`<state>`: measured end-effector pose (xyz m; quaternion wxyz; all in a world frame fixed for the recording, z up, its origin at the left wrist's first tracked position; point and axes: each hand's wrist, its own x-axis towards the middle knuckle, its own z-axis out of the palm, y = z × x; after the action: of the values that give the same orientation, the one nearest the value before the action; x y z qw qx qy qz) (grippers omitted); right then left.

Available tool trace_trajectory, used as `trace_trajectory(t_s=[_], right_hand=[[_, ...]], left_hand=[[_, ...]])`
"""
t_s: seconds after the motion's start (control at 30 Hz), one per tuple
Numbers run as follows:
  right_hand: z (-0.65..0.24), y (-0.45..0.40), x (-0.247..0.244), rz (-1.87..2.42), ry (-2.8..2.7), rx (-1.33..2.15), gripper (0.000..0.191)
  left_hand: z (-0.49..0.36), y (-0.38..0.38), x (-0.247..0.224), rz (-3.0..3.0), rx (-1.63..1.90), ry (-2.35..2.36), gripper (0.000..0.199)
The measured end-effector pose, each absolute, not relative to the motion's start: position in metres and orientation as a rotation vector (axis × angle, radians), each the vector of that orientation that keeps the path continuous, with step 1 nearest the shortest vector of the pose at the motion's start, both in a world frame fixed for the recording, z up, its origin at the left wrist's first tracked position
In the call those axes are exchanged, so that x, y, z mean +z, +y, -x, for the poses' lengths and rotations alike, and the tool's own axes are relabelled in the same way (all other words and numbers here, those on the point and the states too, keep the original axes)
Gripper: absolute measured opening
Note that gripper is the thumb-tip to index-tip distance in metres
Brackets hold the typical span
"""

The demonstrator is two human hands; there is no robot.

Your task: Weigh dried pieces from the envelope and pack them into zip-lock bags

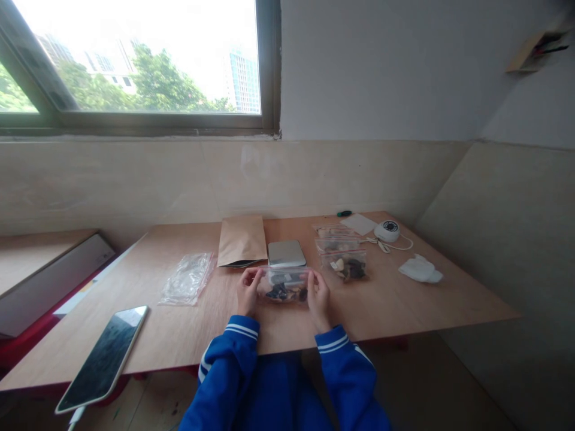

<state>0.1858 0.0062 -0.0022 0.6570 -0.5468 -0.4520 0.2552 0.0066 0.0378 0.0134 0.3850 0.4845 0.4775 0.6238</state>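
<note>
Between my two hands is a clear zip bag (286, 292) with dark and brownish pieces at its bottom. My left hand (248, 291) pinches its upper left corner, and my right hand (318, 297) pinches the upper right one. Just behind the bag is a small flat scale (286, 254) with a silver top, its front partly covered by the bag. To the right stand several filled zip bags in a row, the nearest (345, 266) holding pale and dark pieces. A brown paper pouch (242, 239) lies left of the scale, its dark opening facing me.
Flat clear bags (187, 279) lie at the left of the wooden table (215, 329). A phone (105, 356) with a cable overhangs the front left edge. At the right are a white dome camera (387, 231), crumpled white wrapping (420, 269) and a green-handled tool (344, 213).
</note>
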Motion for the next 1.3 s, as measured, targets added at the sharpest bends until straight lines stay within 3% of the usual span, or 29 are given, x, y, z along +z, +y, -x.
trace_trajectory(t_s=[0.23,0.5,1.0,1.2,1.3], right_hand=[[-0.187,0.001,0.008,1.241,-1.02,0.507,0.037],[-0.185,0.002,0.004,1.153,-1.034,0.754,0.034],[-0.191,0.005,0.002,1.202,-0.964,0.618,0.03],[-0.175,0.003,0.019,1.382,-1.297,0.026,0.034],[-0.162,0.003,0.041,1.367,-1.719,-0.02,0.026]], left_hand=[[-0.007,0.033,0.022,-1.256,1.573,1.186,0.03],[-0.012,0.029,0.025,-1.241,1.43,1.087,0.032],[-0.011,0.033,0.02,-1.274,1.462,1.112,0.029],[-0.01,0.035,0.011,-1.474,1.492,1.23,0.026],[-0.011,0.034,0.01,-1.61,1.53,1.218,0.023]])
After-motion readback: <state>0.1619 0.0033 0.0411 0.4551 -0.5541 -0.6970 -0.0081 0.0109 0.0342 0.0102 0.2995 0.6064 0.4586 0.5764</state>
